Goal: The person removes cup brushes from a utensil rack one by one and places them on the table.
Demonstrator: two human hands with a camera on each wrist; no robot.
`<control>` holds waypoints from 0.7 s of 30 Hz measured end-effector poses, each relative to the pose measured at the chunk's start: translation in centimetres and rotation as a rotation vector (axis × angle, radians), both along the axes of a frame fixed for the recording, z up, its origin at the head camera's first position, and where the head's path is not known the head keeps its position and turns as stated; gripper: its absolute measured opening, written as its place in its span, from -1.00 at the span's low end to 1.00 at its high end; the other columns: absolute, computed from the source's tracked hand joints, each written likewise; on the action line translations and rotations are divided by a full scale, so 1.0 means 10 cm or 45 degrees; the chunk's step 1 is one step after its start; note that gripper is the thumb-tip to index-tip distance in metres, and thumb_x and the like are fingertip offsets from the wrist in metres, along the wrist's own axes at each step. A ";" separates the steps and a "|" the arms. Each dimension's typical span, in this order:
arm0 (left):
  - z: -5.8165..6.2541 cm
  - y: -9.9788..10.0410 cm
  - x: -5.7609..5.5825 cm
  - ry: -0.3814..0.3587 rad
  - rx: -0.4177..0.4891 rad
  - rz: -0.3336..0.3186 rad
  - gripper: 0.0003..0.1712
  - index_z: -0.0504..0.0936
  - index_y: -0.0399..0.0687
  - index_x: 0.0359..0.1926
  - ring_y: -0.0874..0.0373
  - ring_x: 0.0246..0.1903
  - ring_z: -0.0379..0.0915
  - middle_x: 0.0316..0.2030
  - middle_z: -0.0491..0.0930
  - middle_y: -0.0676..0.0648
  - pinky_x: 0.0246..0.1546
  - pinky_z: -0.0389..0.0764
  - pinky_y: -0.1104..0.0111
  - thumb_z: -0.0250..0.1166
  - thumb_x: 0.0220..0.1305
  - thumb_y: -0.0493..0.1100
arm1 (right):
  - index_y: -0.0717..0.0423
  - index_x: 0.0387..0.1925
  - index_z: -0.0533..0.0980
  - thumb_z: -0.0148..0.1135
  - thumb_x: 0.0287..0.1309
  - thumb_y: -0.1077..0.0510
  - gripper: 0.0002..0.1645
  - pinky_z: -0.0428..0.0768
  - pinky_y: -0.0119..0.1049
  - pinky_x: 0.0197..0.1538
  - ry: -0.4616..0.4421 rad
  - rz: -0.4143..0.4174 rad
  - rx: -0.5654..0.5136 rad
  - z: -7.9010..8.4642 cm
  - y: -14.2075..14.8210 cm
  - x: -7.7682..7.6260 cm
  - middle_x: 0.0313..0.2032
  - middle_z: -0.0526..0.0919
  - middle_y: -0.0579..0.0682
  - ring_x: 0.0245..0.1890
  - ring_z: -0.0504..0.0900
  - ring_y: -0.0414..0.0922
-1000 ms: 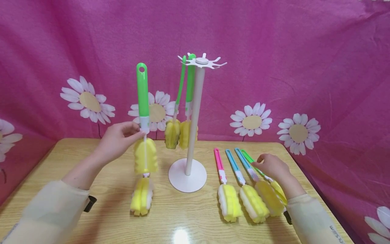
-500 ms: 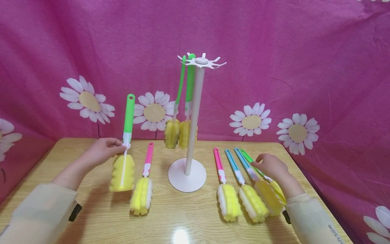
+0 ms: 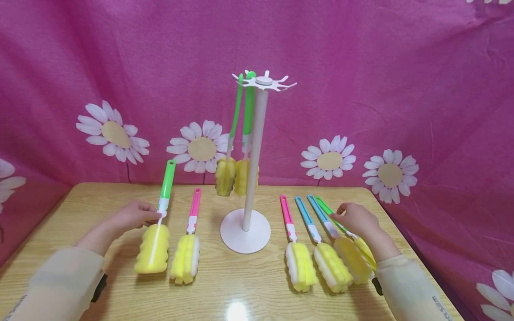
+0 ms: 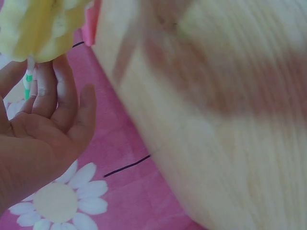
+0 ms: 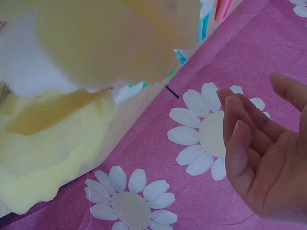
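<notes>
My left hand (image 3: 134, 216) pinches the white neck of a green-handled sponge brush (image 3: 153, 249) at the left of the table. Its yellow sponge points toward me; whether it touches the wood I cannot tell. In the left wrist view the same sponge (image 4: 43, 28) sits above my fingers. Just right of it lies a pink-handled sponge brush (image 3: 185, 256). My right hand (image 3: 357, 218) hovers by the green-handled brush (image 3: 325, 205) at the far right. Loosely bent and holding nothing, the right hand (image 5: 266, 153) shows in the right wrist view.
A white rack (image 3: 257, 156) stands mid-table on a round base (image 3: 230, 232), with two green-handled brushes (image 3: 225, 176) hanging from its hooked top. To its right lie a pink-handled brush (image 3: 301, 265) and two blue-handled brushes (image 3: 332, 267). A pink flowered cloth (image 3: 341, 67) hangs behind.
My left hand has carried the green-handled sponge brush left and down from above the pink-handled one, toward the tabletop. The right hand has stayed in place.
</notes>
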State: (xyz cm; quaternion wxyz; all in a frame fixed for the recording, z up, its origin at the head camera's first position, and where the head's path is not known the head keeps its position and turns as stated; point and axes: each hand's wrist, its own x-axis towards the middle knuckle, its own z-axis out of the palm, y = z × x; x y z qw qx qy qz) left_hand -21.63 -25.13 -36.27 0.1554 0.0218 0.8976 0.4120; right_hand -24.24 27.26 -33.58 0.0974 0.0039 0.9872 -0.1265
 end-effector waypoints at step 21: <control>-0.43 0.07 -0.04 -0.134 0.000 0.025 -0.66 0.58 -0.51 -0.27 0.25 -0.42 0.43 -0.47 0.57 -0.02 -0.34 0.48 0.42 0.13 0.24 -0.20 | 0.26 -0.10 0.50 0.12 0.18 -0.09 -0.51 0.48 -0.08 -0.31 -0.006 -0.010 0.000 -0.01 0.01 0.01 -0.11 0.62 0.25 -0.27 0.55 0.05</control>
